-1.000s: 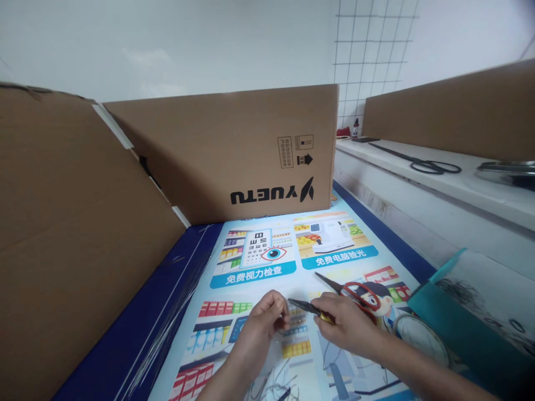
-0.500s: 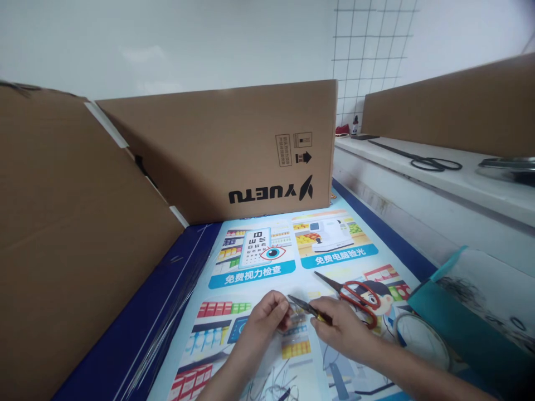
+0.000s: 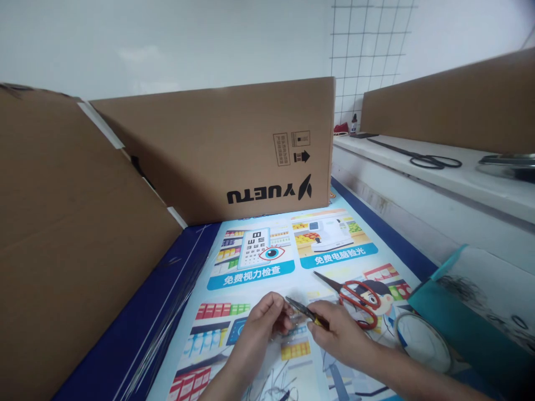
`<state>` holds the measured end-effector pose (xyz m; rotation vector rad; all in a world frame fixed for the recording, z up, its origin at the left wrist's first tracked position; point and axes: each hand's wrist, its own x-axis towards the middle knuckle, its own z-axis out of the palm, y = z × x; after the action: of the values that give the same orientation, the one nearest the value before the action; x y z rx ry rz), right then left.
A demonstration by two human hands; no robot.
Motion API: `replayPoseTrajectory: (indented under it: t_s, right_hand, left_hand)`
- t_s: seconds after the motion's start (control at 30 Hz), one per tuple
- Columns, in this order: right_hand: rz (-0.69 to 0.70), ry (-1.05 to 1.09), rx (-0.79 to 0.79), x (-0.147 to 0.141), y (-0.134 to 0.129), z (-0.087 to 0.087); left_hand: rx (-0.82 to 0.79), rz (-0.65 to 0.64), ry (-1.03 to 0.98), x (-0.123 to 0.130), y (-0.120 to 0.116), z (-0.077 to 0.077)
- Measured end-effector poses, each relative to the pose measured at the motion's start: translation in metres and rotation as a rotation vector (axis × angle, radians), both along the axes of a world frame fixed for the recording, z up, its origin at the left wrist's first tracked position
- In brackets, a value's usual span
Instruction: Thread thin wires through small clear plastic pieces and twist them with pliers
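My right hand (image 3: 340,328) is closed around a pair of pliers (image 3: 301,308) with dark pointed jaws and a black and yellow handle. The jaws point left and reach close to the fingertips of my left hand (image 3: 266,317). That hand is closed in a pinch; something thin and shiny shows by its fingers, too small to name. Beyond my right hand lie red-handled scissors (image 3: 360,303), blades pointing away to the left. Loose thin strands (image 3: 276,384), like wire, lie on the printed sheet at the bottom edge.
A brown cardboard panel (image 3: 209,150) stands across the back, another (image 3: 75,223) along the left. At right are a pale ring-shaped thing (image 3: 424,342) and a teal-edged box (image 3: 455,312) with dark strands. Black scissors (image 3: 430,160) lie on the white ledge (image 3: 451,178).
The pliers and my right hand have shifted slightly left and down, the jaw tips now nearer my left fingertips. The left hand keeps its pinch, with only a slight shift.
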<state>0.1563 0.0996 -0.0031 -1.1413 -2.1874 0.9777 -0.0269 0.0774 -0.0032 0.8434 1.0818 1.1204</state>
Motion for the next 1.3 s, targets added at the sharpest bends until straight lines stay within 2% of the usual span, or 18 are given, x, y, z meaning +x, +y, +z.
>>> replayPoseTrajectory:
  t_s: [0.17, 0.37, 0.5, 0.77, 0.97, 1.07, 1.3]
  right_hand:
    - [-0.002, -0.03, -0.019, 0.0, -0.001, 0.002]
    - [-0.042, 0.03, -0.002, 0.001, -0.001, -0.002]
    - [-0.093, 0.048, 0.02, 0.001, 0.001, -0.005]
    - [-0.112, 0.077, 0.05, 0.002, 0.002, -0.005]
    - [-0.11, 0.094, 0.072, 0.002, 0.001, -0.004]
    - [-0.117, 0.126, 0.007, 0.001, 0.002, -0.005]
    - [-0.052, 0.383, -0.318, -0.006, -0.002, -0.011]
  left_hand:
    - [0.016, 0.092, -0.024, 0.001, -0.001, 0.004]
    - [0.064, 0.192, -0.012, 0.003, -0.001, 0.009]
    - [0.071, 0.209, -0.007, 0.005, -0.001, 0.011]
    - [0.084, 0.204, -0.057, 0.0, -0.003, 0.004]
    - [0.087, 0.235, -0.139, -0.001, -0.002, 0.004]
    - [0.082, 0.24, -0.191, 0.002, -0.003, 0.004]
    - [0.079, 0.17, -0.288, 0.023, -0.009, 0.003]
